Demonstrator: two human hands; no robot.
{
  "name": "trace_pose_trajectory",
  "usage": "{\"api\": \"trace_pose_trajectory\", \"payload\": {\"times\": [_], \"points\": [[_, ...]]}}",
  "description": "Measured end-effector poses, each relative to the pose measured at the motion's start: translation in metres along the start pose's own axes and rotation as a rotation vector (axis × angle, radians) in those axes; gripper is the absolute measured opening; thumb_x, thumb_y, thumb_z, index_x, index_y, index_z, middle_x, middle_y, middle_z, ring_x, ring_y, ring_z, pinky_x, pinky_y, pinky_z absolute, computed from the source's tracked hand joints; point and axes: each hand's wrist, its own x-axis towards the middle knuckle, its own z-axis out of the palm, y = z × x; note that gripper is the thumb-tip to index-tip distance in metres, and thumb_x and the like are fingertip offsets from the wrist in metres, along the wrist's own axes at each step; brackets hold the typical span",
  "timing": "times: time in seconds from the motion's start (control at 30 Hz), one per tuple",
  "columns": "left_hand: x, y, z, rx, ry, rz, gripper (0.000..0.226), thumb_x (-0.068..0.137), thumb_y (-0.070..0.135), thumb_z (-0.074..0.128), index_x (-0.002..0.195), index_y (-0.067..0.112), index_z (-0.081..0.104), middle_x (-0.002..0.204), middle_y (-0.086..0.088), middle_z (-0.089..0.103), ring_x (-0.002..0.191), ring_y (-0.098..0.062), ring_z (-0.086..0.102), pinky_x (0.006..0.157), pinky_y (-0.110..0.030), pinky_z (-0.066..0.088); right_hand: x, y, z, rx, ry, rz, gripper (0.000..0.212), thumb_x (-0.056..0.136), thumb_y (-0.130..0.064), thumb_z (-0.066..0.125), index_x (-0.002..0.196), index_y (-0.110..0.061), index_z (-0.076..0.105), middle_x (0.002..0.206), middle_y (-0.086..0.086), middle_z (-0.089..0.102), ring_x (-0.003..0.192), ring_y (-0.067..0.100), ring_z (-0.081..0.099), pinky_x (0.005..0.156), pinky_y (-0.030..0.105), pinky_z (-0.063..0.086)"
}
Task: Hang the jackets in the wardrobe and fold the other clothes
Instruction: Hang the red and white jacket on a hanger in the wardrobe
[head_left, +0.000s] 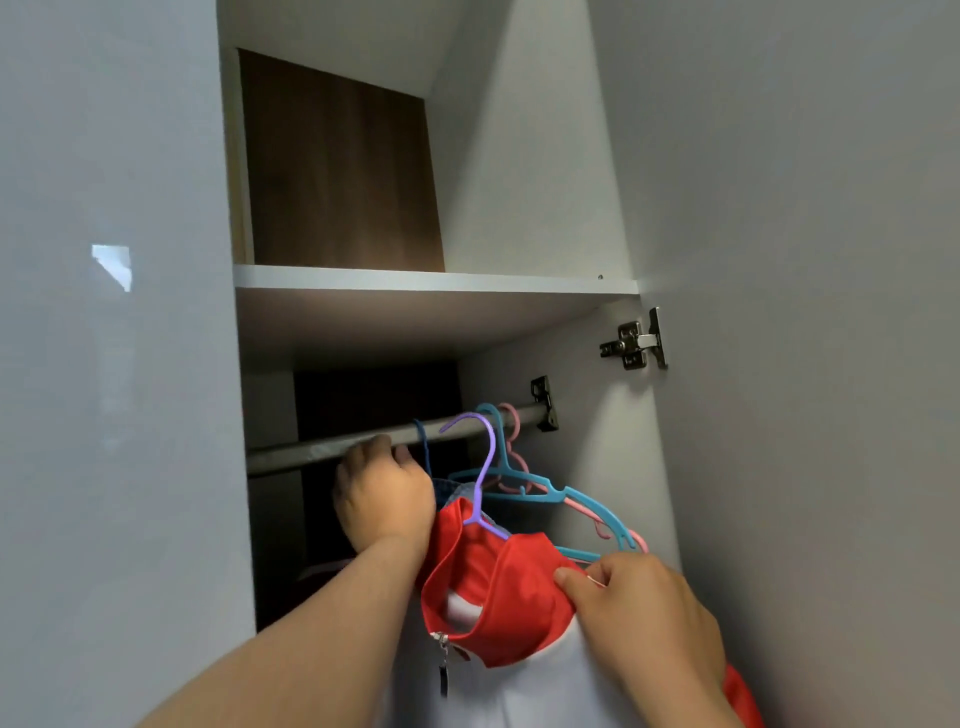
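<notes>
A red and white jacket (498, 587) with a zip hangs on a purple hanger (485, 467), whose hook sits just in front of the grey wardrobe rail (311, 449). My right hand (639, 613) grips the jacket's red shoulder from the right. Raised beside the rail, my left hand (382, 493) has its fingers curled against something dark blue hanging there; what it holds is hidden.
A blue hanger (566, 496) and a pink hanger (514, 431) hang empty at the rail's right end. A white shelf (431, 283) lies above the rail. The open wardrobe door (810, 364) with its hinge stands close on the right, a glossy panel (114, 364) on the left.
</notes>
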Motion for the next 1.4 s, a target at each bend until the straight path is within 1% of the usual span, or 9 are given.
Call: {"api": "trace_pose_trajectory", "payload": {"times": [0.13,0.3,0.4,0.5,0.57,0.73,1.0,1.2,1.4], "points": [[0.028,-0.006,0.015,0.177,0.014,0.187,0.048,0.096,0.016,0.051,0.143,0.008,0.046,0.158,-0.015,0.033,0.148,-0.031,0.022,0.121,-0.042,0.009,0.016,-0.003,0.004,-0.025,0.006,-0.001,0.042,0.084,-0.068,0.052,0.07,-0.03,0.063,0.092,-0.01,0.062,0.078,0.017,0.051,0.067,0.027,0.038],[0.05,-0.009,0.029,0.402,-0.073,0.167,0.054,0.1,0.03,0.036,0.153,0.02,0.029,0.163,-0.007,0.02,0.152,-0.026,0.008,0.123,-0.043,0.0,0.026,-0.012,0.005,-0.04,-0.038,0.008,0.043,0.086,-0.069,0.05,0.067,-0.031,0.058,0.098,-0.009,0.058,0.09,0.012,0.054,0.073,0.024,0.041],[0.054,-0.012,0.034,0.511,-0.089,0.14,0.058,0.095,0.029,0.037,0.151,0.019,0.032,0.158,-0.007,0.032,0.15,-0.027,0.015,0.123,-0.045,0.002,0.033,-0.017,0.007,0.0,-0.079,-0.017,0.034,0.09,-0.067,0.047,0.079,-0.038,0.061,0.113,-0.009,0.06,0.117,0.009,0.054,0.091,0.021,0.044],[0.055,-0.013,0.034,0.556,-0.079,0.139,0.047,0.093,0.029,0.037,0.138,0.02,0.05,0.141,-0.006,0.05,0.14,-0.026,0.032,0.122,-0.044,0.005,0.034,-0.017,0.013,0.047,-0.079,-0.045,0.037,0.09,-0.068,0.046,0.099,-0.038,0.066,0.127,-0.011,0.059,0.121,0.011,0.053,0.1,0.023,0.043],[0.056,-0.013,0.033,0.55,-0.072,0.158,0.036,0.094,0.031,0.04,0.123,0.023,0.059,0.127,-0.004,0.057,0.128,-0.024,0.043,0.12,-0.044,0.011,0.038,-0.02,0.018,0.03,-0.054,-0.017,0.038,0.088,-0.069,0.047,0.095,-0.036,0.065,0.127,-0.01,0.058,0.12,0.013,0.054,0.097,0.024,0.045],[0.062,-0.012,0.03,0.522,-0.047,0.138,0.037,0.091,0.05,0.045,0.113,0.026,0.063,0.121,-0.003,0.06,0.122,-0.023,0.047,0.117,-0.041,0.019,0.048,-0.028,0.031,0.012,-0.115,-0.004,0.036,0.089,-0.066,0.049,0.088,-0.033,0.065,0.088,-0.012,0.054,0.093,0.01,0.055,0.079,0.025,0.041],[0.067,-0.011,0.037,0.59,0.027,0.103,0.079,0.066,0.088,0.045,0.104,0.022,0.068,0.112,-0.004,0.064,0.112,-0.026,0.051,0.106,-0.04,0.028,0.049,-0.022,0.036,0.011,-0.053,0.032,0.041,0.085,-0.071,0.052,0.097,-0.036,0.069,0.106,-0.014,0.064,0.102,0.007,0.056,0.09,0.021,0.046],[0.065,-0.003,0.042,0.647,0.045,0.08,0.096,0.054,0.097,0.041,0.103,0.019,0.067,0.112,-0.007,0.064,0.11,-0.027,0.051,0.102,-0.042,0.029,0.056,-0.019,0.039,0.005,-0.053,0.047,0.039,0.087,-0.067,0.053,0.095,-0.032,0.067,0.106,-0.011,0.065,0.104,0.01,0.06,0.091,0.024,0.049],[0.062,-0.007,0.039,0.609,0.003,0.165,0.065,0.079,0.077,0.043,0.105,0.021,0.063,0.114,-0.006,0.061,0.112,-0.026,0.049,0.107,-0.042,0.025,0.06,-0.024,0.039,0.032,-0.059,-0.001,0.033,0.094,-0.056,0.051,0.114,-0.035,0.065,0.109,-0.01,0.061,0.103,0.011,0.059,0.082,0.022,0.042]]}}
